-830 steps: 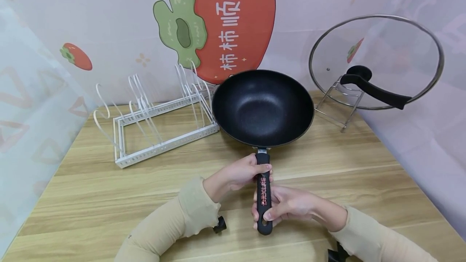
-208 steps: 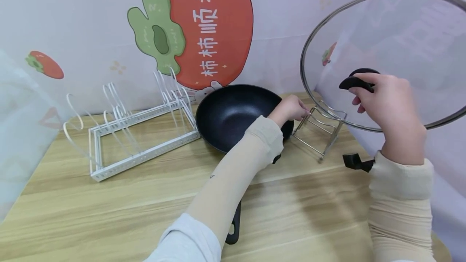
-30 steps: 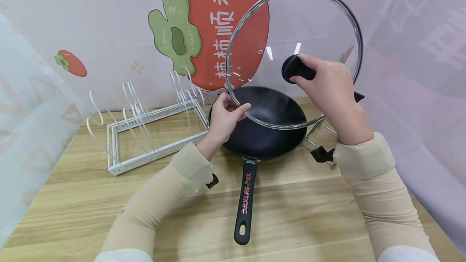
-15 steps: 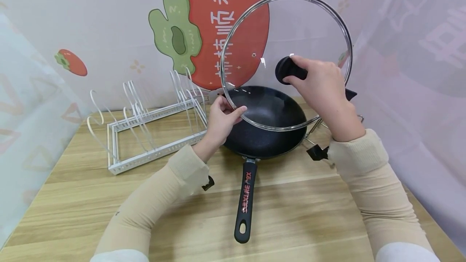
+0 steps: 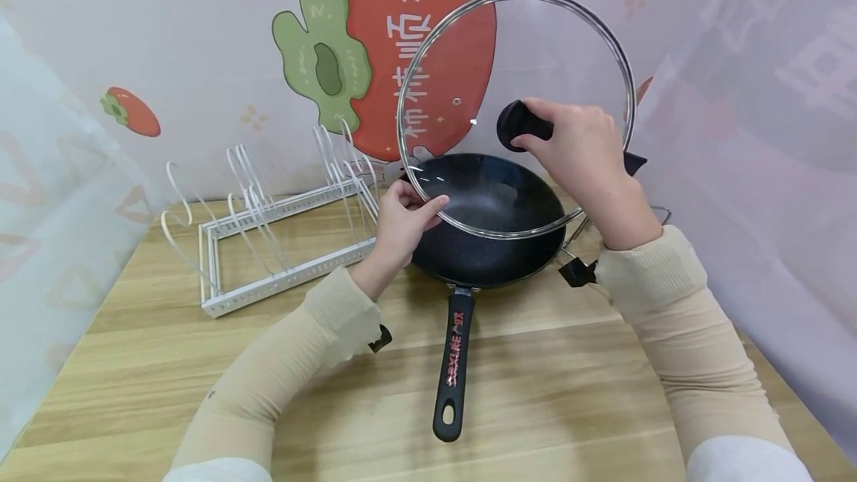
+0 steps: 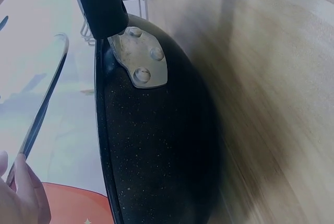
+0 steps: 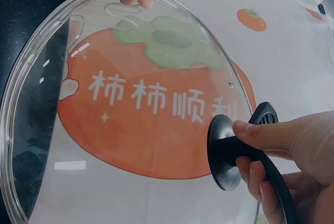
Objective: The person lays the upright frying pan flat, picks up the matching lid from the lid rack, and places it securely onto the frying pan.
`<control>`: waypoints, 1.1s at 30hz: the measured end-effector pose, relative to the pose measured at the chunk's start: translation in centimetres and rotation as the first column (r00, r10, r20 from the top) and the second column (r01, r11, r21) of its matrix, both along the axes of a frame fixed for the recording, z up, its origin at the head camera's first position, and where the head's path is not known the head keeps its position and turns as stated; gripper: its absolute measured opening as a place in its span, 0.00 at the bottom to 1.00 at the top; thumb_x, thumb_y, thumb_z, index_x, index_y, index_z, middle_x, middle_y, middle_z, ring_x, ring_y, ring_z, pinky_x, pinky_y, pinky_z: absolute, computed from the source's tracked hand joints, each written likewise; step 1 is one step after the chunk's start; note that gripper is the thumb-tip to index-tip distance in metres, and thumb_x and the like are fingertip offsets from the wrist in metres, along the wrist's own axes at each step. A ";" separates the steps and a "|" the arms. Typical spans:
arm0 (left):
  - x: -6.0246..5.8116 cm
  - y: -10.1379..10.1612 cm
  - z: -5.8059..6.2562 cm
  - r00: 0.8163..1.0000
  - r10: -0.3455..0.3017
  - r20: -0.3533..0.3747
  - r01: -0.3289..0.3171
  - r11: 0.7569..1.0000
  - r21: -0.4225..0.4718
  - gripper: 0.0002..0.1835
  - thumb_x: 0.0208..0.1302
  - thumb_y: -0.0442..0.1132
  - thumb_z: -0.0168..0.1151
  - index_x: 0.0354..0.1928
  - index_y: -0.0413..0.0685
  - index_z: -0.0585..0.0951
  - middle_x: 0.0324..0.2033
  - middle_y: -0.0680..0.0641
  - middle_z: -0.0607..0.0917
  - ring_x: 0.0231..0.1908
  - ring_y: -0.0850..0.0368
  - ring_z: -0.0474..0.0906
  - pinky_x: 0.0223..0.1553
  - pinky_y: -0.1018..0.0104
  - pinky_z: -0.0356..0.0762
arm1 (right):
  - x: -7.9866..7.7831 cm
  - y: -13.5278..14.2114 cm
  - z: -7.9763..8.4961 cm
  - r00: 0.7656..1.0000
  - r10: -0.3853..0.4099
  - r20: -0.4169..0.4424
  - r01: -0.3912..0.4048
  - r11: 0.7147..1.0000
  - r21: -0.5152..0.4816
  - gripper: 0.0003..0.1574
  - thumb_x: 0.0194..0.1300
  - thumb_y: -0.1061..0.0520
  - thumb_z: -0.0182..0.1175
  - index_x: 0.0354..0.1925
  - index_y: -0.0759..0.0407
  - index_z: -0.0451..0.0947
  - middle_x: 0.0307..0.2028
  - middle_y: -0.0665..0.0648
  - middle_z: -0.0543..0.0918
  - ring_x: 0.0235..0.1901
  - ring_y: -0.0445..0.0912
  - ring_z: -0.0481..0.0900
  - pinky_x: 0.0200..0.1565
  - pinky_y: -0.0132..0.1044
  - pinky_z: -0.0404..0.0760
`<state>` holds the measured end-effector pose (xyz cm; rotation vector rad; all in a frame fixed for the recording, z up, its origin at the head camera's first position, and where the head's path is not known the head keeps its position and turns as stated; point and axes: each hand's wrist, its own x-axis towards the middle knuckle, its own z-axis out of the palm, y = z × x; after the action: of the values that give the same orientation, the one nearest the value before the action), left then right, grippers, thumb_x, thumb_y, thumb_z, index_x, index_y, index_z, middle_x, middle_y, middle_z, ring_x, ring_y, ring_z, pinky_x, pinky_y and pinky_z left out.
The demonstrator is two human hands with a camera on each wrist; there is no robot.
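Observation:
A glass pot lid with a metal rim is tilted up in the air over the far part of a black wok. My right hand grips the black handle at the lid's middle. Down at the lid's lower left rim, my left hand pinches the edge between thumb and fingers. The wok sits on the table, its long handle pointing toward me. In the right wrist view the lid handle shows its round base and curved arm, with my right hand around it.
A white wire rack stands on the wooden table to the left of the wok. Behind my right wrist, a small metal stand is partly hidden. A patterned cloth wall closes off the back.
Long before, both hands held the wok's handle and the lid stood in the metal stand. Later my right hand lifted it. Over the last second the lid has shifted slightly left.

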<state>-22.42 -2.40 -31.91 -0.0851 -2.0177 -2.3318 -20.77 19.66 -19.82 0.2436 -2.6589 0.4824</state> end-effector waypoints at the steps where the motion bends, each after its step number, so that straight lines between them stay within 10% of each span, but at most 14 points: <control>1: 0.0 0.0 0.0 1.000 0.003 0.004 -0.003 1.000 0.010 0.19 0.62 0.27 0.72 0.48 0.31 0.71 0.34 0.45 0.80 0.32 0.59 0.79 0.36 0.68 0.85 | 0.0 0.0 0.0 1.000 0.003 0.002 -0.003 1.000 0.001 0.30 0.71 0.50 0.67 0.69 0.50 0.77 0.54 0.67 0.84 0.45 0.67 0.80 0.45 0.61 0.75; 33: 1.2 -0.6 -1.3 0.997 0.012 0.078 -0.019 0.996 0.082 0.15 0.64 0.27 0.70 0.38 0.42 0.71 0.31 0.47 0.77 0.28 0.61 0.81 0.34 0.70 0.85 | -1.1 -0.9 -0.5 0.998 0.065 0.027 -0.067 0.995 0.078 0.30 0.69 0.52 0.69 0.68 0.53 0.78 0.55 0.65 0.84 0.40 0.68 0.81 0.38 0.57 0.76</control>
<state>-21.25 -3.03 -33.18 0.0252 -1.9442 -2.4424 -21.91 18.80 -20.29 0.3528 -2.7041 0.4039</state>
